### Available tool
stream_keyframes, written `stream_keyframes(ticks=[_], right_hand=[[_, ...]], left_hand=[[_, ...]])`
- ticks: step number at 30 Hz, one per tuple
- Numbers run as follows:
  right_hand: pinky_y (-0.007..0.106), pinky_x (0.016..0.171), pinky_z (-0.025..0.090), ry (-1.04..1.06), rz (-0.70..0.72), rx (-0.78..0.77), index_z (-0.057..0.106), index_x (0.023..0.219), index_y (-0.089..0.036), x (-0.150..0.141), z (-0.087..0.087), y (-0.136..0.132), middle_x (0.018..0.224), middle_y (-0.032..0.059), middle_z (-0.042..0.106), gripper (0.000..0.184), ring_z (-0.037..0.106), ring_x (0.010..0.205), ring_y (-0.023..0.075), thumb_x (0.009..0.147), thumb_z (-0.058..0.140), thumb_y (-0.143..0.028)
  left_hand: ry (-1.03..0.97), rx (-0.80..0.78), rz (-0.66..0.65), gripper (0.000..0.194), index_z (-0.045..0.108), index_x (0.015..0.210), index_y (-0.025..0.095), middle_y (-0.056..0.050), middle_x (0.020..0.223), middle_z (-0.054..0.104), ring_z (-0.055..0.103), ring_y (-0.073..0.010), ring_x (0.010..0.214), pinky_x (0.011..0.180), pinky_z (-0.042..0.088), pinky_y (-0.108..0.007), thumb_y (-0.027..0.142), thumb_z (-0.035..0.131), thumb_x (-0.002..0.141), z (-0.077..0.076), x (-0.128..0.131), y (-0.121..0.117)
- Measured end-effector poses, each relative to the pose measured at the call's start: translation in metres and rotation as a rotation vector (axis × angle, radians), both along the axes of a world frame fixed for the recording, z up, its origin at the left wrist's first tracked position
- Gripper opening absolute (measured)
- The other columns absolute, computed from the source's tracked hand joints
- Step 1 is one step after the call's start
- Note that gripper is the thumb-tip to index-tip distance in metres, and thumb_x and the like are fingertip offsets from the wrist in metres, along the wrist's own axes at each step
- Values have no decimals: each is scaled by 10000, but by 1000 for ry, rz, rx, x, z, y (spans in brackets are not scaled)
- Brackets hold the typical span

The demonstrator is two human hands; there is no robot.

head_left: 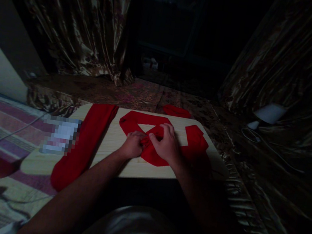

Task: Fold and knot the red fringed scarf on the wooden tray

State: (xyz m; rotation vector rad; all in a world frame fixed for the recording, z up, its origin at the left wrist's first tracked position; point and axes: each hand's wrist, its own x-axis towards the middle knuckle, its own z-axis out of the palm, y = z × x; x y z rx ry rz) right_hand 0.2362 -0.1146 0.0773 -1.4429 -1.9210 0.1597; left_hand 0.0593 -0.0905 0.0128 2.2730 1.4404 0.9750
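A long red cloth strip (pixel 154 157) lies in a loop with crossing ends on a pale wooden board. My left hand (pixel 133 145) is at the crossing, fingers curled and closed on a fold of the red cloth. Beside it, my right hand (pixel 167 142) rests on the strip with thumb and fingers spread apart. The thumb reaches toward the left fingertips. Right of the right hand, another stretch of red cloth (pixel 195 138) bends in angled folds, partly hidden by the forearm.
The wooden board (pixel 110 149) carries a folded red cloth (pixel 86 141) hanging over its near edge and a blurred-out item (pixel 61 136). Another red piece (pixel 176 111) lies beyond the far edge. A white lamp (pixel 269 112) stands right, cables and striped bedding (pixel 0 117) left. Light is dim.
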Motion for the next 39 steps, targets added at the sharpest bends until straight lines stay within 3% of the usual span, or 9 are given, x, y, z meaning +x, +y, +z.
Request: stream_keyframes(ticks=[4, 8, 14, 17, 22, 25, 29, 33, 39], right_hand=[[320, 824, 457, -253, 186, -273, 576, 1120, -217, -5, 4, 3, 1111, 88, 658, 440, 625, 1010, 241, 837, 677, -538], [279, 769, 419, -300, 266, -274, 578, 1002, -205, -10, -5, 18, 1035, 61, 668, 219, 617, 932, 194, 847, 652, -340], [231, 621, 360, -304, 388, -423, 598, 878, -185, -6, -14, 42, 845, 5, 654, 118, 574, 743, 139, 784, 669, -188], [235, 651, 377, -310, 372, -343, 617, 871, -184, -1, -8, 44, 845, 12, 655, 154, 580, 773, 148, 773, 589, -69], [266, 827, 421, -289, 333, -18, 627, 930, -186, 12, 14, 48, 1015, 64, 639, 299, 574, 955, 189, 747, 508, 17], [276, 861, 422, -325, 333, 52, 622, 929, -184, 23, 21, 52, 1031, 76, 623, 308, 561, 995, 201, 747, 498, 33], [251, 817, 423, -515, 454, -87, 628, 937, -183, 38, 13, 51, 1041, 57, 629, 231, 586, 943, 173, 783, 567, -22], [270, 754, 434, -722, 401, -203, 656, 974, -190, 49, 5, 43, 1089, 80, 648, 156, 631, 900, 192, 819, 662, -215], [324, 740, 459, -928, 298, -401, 737, 1010, -183, 58, 17, 36, 1051, 151, 719, 480, 682, 957, 290, 848, 595, -613]], left_hand=[[77, 27, -25, 279, 735, 927, 221, -79, 1020, 749, 639, -273, 1021, 914, 464, -413, 159, 605, 688, -1, -1, 0], [108, 14, 18, 316, 724, 964, 214, -88, 1038, 743, 632, -295, 1050, 919, 448, -447, 139, 597, 684, 0, -1, 0], [83, 17, 65, 328, 717, 1039, 206, -110, 1138, 726, 623, -323, 1109, 991, 415, -505, 240, 658, 717, -4, 0, 2], [51, 12, 69, 396, 700, 1115, 211, -109, 1163, 722, 624, -323, 1129, 1040, 389, -524, 257, 672, 723, -7, 0, 3], [6, 3, 112, 641, 583, 1344, 216, -124, 1352, 642, 550, -334, 1288, 1159, 268, -577, 245, 678, 711, -8, 0, 2], [1, -1, 120, 670, 580, 1361, 245, -93, 1407, 615, 527, -320, 1324, 1189, 234, -575, 212, 664, 696, -7, 1, 1], [37, -32, 118, 588, 664, 1276, 257, -58, 1411, 622, 534, -301, 1326, 1208, 233, -554, 195, 646, 692, -6, 1, 1], [94, -69, 134, 501, 717, 1218, 237, -71, 1374, 650, 563, -294, 1301, 1197, 292, -510, 247, 647, 722, -7, 1, 4], [152, -77, 141, 501, 710, 1221, 214, -87, 1390, 634, 567, -287, 1288, 1165, 358, -448, 295, 669, 728, -6, 0, 6]])
